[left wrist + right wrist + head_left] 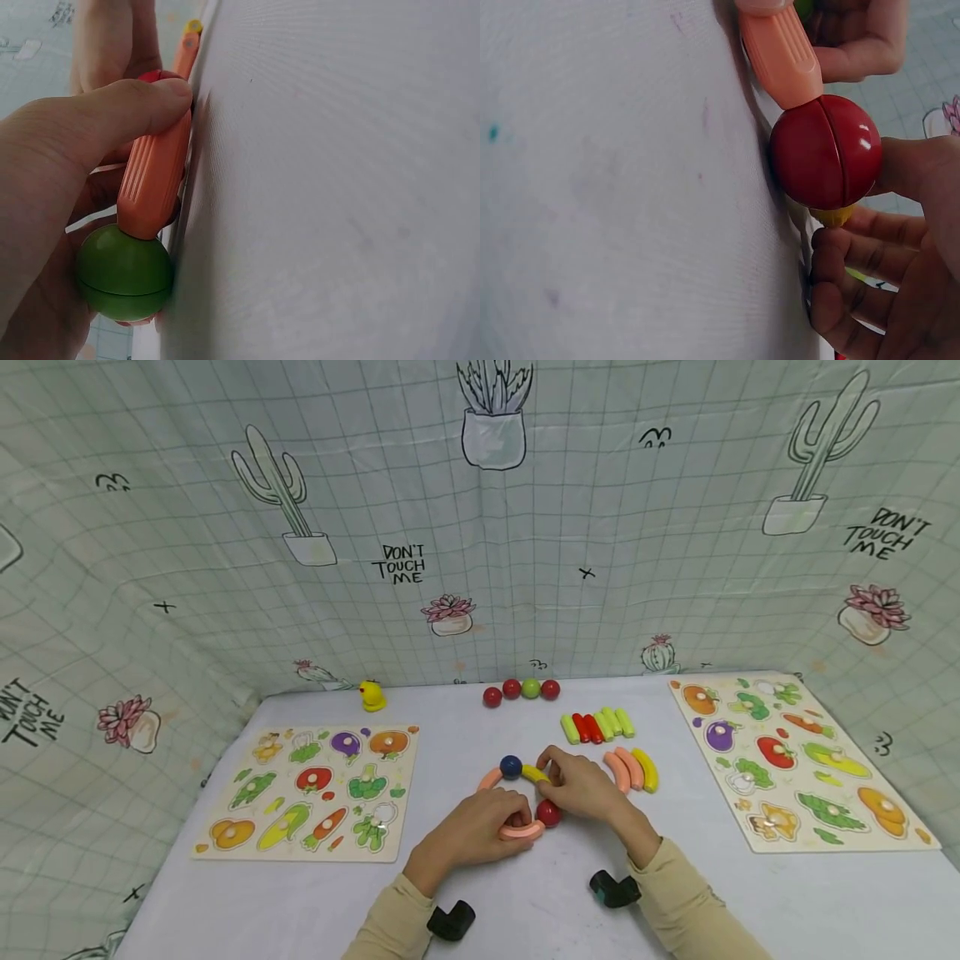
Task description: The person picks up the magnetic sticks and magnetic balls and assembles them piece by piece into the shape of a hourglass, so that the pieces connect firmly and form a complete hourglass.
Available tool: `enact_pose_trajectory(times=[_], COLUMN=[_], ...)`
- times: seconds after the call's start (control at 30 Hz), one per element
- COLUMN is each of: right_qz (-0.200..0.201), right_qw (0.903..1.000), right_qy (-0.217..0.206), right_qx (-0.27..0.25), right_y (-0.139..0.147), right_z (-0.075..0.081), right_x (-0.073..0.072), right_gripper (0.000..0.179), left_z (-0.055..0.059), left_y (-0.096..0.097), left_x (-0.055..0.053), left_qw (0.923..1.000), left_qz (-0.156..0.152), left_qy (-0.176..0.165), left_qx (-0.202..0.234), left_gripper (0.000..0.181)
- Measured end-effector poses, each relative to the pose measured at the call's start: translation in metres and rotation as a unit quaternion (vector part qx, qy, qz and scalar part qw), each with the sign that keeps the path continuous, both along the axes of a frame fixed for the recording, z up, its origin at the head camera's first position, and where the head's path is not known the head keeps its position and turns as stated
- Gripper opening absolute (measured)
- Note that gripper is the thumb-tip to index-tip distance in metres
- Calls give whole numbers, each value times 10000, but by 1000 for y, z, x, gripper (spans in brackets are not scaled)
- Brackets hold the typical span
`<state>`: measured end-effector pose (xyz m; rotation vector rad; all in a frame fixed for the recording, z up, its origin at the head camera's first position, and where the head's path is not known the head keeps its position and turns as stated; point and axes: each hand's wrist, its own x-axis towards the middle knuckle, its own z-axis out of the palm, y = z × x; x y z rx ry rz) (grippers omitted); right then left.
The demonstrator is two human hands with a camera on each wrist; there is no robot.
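My left hand (483,827) pinches a peach curved bar (522,832) low over the white table. In the left wrist view the thumb lies on that bar (154,180), whose lower end meets a green ball (124,274). A red ball (548,812) joins its other end, as the right wrist view shows. My right hand (581,785) grips a yellow curved bar (534,773) between thumb and fingers, beside the red ball (826,152). A dark blue ball (511,767) sits between the yellow bar and another peach bar (490,779), closing a ring shape.
Loose peach and yellow curved bars (645,770) and short green and red bars (588,727) lie to the right. Red and green balls (512,688) line the back edge near a yellow duck (372,696). Vegetable puzzle boards (408,752) flank both sides.
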<state>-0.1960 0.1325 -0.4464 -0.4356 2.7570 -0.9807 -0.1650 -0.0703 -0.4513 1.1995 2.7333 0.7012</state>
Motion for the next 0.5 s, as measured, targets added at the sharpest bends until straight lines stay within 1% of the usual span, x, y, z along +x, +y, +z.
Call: enact_pose_trajectory(times=[0.1, 0.17, 0.33, 0.4, 0.5], right_qz=[-38, -53, -43, 4, 25], right_qw=[10000, 9999, 9997, 9998, 9997], right_qy=[-32, -38, 6, -6, -12], right_qx=[-83, -147, -231, -206, -235], right_y=[2, 2, 6, 9, 18], right_z=[-1, -2, -3, -2, 5], right_x=[0, -1, -2, -4, -10], right_gripper=[25, 24, 22, 22, 21], left_z=[-1, -1, -1, 1, 5], left_y=[1, 2, 5, 7, 9], left_x=[-1, -2, -3, -5, -11], left_qw=[10000, 9998, 9987, 9986, 9991], left_qz=[-18, 3, 206, 256, 345], left_qy=[44, 163, 458, 425, 230], left_qx=[62, 94, -98, -157, -44], left_gripper=[18, 18, 20, 22, 23])
